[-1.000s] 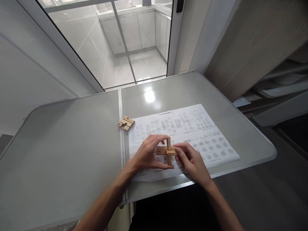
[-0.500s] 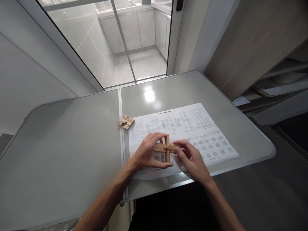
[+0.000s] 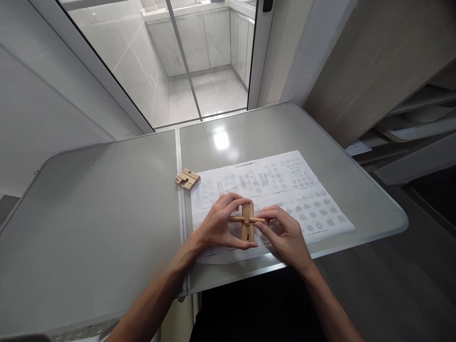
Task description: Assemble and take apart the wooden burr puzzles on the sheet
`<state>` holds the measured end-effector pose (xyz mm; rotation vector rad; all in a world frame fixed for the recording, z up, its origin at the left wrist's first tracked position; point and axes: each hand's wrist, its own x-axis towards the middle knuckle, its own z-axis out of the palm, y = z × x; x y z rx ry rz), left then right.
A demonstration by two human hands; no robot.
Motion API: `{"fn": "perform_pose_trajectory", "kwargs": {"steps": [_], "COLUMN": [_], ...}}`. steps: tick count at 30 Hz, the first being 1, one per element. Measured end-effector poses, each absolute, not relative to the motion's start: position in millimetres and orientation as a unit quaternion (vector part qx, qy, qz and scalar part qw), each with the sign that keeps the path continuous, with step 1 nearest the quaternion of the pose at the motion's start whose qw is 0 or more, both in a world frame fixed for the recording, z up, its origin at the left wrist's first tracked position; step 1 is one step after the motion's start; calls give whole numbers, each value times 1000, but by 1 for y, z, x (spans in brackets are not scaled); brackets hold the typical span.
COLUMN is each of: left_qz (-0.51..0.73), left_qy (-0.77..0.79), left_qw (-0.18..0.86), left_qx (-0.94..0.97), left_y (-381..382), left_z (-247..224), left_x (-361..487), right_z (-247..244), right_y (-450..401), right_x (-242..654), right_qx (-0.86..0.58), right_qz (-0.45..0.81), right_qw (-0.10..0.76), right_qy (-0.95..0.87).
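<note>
Between my hands is a cross of interlocked wooden puzzle pieces point(image 3: 248, 232), above the printed sheet. My left hand point(image 3: 223, 221) grips the upright part of the cross, fingertips on its far end and thumb at its near end. A dark mark like a numeral shows on its near half. My right hand point(image 3: 285, 232) pinches the right end of the crosswise piece between thumb and fingers. The left end of that crosswise piece reaches toward my left palm. Further off to the left, more notched wooden pieces point(image 3: 187, 179) lie side by side at the sheet's corner.
A large paper sheet point(image 3: 285, 173) printed with small diagrams lies on the grey table point(image 3: 117, 209). A seam strip point(image 3: 180, 209) crosses the table left of the sheet. Beyond the far edge stands a glass door point(image 3: 213, 95); shelves point(image 3: 420, 116) are at the right.
The wooden cross has been turned in my hands: the upright part now shows its broad, marked face, and the crosswise piece shows a narrow edge. The loose pieces stay in place.
</note>
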<state>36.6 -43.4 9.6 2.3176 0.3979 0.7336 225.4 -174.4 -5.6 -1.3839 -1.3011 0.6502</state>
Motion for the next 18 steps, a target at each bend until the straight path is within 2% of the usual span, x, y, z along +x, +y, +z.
{"fn": "perform_pose_trajectory", "kwargs": {"steps": [12, 18], "left_qz": [256, 236], "left_qy": [166, 160], "left_qw": [321, 355], "left_qx": [897, 890], "left_y": [-40, -42], "left_z": [11, 11], "left_x": [36, 37], "right_z": [-3, -4], "right_y": [-176, -176], "right_x": [225, 225], "right_qx": [-589, -599], "right_qz": [245, 241], "right_qw": [527, 534], "right_qy": [-562, -546]}}
